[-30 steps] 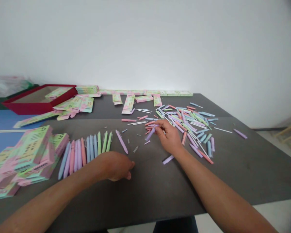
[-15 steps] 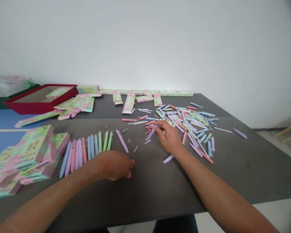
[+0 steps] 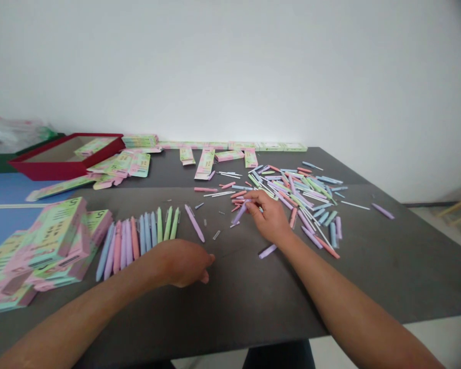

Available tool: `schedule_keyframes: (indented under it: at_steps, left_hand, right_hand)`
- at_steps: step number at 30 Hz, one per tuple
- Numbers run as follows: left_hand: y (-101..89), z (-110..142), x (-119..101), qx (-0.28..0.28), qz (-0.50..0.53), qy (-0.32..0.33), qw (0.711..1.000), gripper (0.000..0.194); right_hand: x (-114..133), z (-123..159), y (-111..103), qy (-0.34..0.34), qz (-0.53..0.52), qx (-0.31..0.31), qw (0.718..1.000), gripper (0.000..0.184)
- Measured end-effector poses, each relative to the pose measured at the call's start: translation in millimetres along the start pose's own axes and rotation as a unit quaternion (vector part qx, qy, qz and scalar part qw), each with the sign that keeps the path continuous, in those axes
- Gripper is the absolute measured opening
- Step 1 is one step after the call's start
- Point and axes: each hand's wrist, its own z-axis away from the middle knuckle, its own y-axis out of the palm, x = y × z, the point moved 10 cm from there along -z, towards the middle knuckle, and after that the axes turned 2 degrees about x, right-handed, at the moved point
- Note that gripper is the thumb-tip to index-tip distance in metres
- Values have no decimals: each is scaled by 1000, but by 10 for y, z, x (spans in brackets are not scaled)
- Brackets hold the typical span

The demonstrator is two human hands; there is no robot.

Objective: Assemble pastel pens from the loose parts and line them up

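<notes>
My right hand (image 3: 271, 218) pinches a purple pen barrel (image 3: 239, 212) between thumb and fingers, tilted at the near left edge of a heap of loose pen parts (image 3: 292, 189). A small purple piece (image 3: 234, 224) lies just below the barrel, and another purple barrel (image 3: 268, 251) rests beside my right wrist. Low over the table, my left hand (image 3: 186, 261) is back-up; two fingertips show apart with nothing visible between them, the other fingers hidden. Beyond it lie a purple pen (image 3: 194, 223) and a row of assembled pens (image 3: 142, 233) in several colours, partly covered by my left forearm.
Printed pen boxes (image 3: 54, 236) are stacked at the left on the dark table (image 3: 230, 302). Behind them are flattened cartons (image 3: 119, 164) and a red tray (image 3: 49, 169). More boxes (image 3: 269, 146) line the wall. Small clear pieces (image 3: 216, 235) lie mid-table; one purple barrel (image 3: 383, 211) lies far right.
The purple barrel in my right hand has tipped slightly and sits a little lower, nearer the small purple piece. My left hand has hardly moved; the whole view shifted slightly.
</notes>
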Motion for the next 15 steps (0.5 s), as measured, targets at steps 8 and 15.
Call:
schedule_keyframes:
  at_steps: [8,15]
  left_hand:
    - [23,-25,-49,7,-5,10,1000,46]
    - [29,-22,-73,11,-12,6,1000,48]
  right_hand:
    - [-174,-66,-53,76,-113,10,991,22]
    - [-497,-21,287,171,-224,81,956,29]
